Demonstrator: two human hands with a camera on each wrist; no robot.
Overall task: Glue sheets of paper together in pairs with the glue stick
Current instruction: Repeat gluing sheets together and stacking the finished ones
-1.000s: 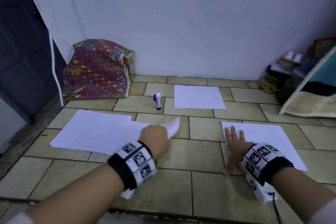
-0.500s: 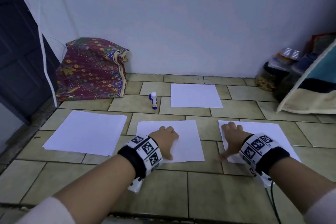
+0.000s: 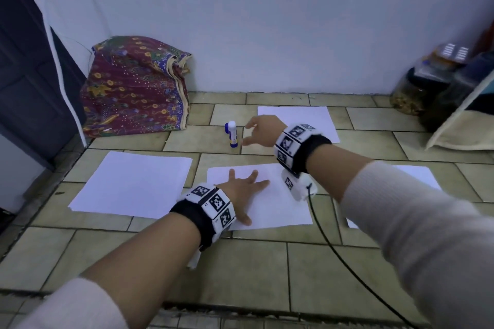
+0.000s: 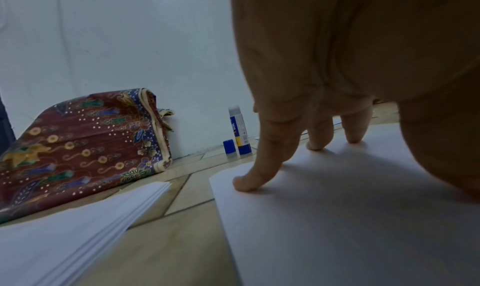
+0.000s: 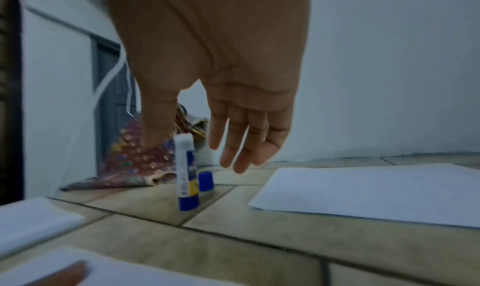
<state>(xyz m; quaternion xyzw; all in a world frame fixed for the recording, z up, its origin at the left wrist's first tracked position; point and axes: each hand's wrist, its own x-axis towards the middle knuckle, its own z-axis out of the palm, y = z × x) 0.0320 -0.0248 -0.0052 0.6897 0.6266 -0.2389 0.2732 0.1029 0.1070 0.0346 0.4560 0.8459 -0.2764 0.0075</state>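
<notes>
An uncapped blue-and-white glue stick stands upright on the tiled floor, its blue cap beside it. My right hand hovers open just right of the stick, thumb and fingers spread, not touching it. My left hand presses flat with spread fingers on a single white sheet in the middle. A stack of white paper lies to the left.
Another white sheet lies near the wall, and one more sheet sits at the right under my forearm. A patterned cloth bundle leans in the left corner. Jars and a cushion crowd the right. A black cable trails from my right wrist.
My left hand carried a sheet from the stack to the middle and now presses it flat. My right hand left the right-hand sheet and reached forward to beside the glue stick.
</notes>
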